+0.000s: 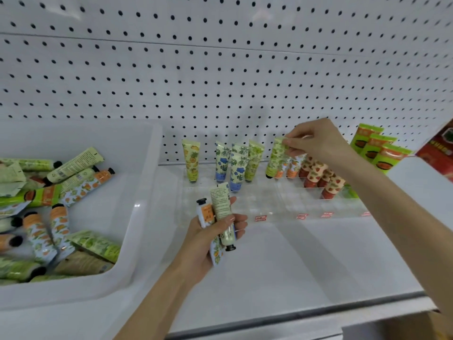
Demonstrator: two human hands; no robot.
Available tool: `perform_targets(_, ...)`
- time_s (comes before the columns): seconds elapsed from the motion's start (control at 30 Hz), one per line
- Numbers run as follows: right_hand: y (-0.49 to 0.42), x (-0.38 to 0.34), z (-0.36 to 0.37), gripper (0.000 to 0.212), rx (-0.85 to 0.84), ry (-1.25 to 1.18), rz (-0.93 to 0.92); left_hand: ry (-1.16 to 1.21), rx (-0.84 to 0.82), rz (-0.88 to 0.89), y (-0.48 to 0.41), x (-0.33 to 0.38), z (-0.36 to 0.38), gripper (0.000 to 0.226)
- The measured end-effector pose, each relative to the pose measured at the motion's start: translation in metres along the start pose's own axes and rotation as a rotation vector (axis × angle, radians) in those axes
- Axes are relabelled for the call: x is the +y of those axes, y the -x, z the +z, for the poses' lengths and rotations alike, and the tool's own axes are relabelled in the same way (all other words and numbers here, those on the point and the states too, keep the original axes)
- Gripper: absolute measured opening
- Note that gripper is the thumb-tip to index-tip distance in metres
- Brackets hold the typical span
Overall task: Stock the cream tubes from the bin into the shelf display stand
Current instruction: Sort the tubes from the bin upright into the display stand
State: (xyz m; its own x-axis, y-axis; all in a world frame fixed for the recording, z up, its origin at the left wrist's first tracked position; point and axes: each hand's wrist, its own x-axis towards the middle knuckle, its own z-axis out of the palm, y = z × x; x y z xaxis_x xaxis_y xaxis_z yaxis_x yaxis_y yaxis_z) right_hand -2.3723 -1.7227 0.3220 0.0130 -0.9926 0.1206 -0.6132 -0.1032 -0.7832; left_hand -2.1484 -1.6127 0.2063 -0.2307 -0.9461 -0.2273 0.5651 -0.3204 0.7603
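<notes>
Firstly, right hand (pixel 316 143): reached over the back row of the stand, thumb and fingertips pinching the crimped top edge of a green-patterned tube (pixel 275 158).
Green-patterned tube: stood nearly upright, cap down, at the back of the display stand (pixel 269 207), just beside orange-printed tubes (pixel 293 166).
Left hand (pixel 210 241): hovered in front of the stand, fingers curled round a small bunch of tubes (pixel 220 204); one showed its black cap upward, another pointed its cap downward.
Display stand: clear, divided into compartments, sat on the white shelf (pixel 294 266) against the pegboard (pixel 220 69); small red labels (pixel 261 218) ran along its front edge.
Stocked already: a yellow tube (pixel 191 159) at the left end, blue-flowered tubes (pixel 236 168) next, a pale green tube (pixel 255 160) beside them, strawberry-printed tubes (pixel 318 177) to the right.
Bin (pixel 137 217): white, on the shelf left of the stand, with many loose tubes (pixel 73 168) lying jumbled inside.
Far right: green packets (pixel 375 148) stood near the stand's right end, with a red box (pixel 438 148) at the frame edge.
Hands: well apart, each gripping its own stock.
</notes>
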Motion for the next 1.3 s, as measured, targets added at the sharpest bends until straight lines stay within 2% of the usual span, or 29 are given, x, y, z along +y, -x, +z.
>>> perform_targets(0.23, -0.018, -0.002, 0.011, 0.009, 0.054, 0.233, -0.074, 0.018, 0.017, 0.001, -0.002, 0.001, -0.001, 0.041)
perform_targets(0.4, -0.020, 0.003, 0.018, 0.016, 0.089, 0.254, -0.071, 0.038, 0.019, -0.001, -0.002, 0.000, -0.001, 0.043)
perform_targets(0.73, -0.024, 0.011, 0.023, 0.015, 0.171, 0.222, -0.083, 0.057, 0.030, -0.017, -0.003, 0.002, -0.001, 0.041)
perform_targets(0.97, -0.023, 0.018, 0.033, 0.016, 0.116, 0.267, -0.096, 0.074, 0.043, -0.020, -0.002, 0.003, 0.000, 0.040)
perform_targets(1.3, -0.025, 0.019, 0.032, 0.022, 0.090, 0.549, -0.165, 0.087, 0.045, -0.041, -0.003, 0.003, 0.000, 0.041)
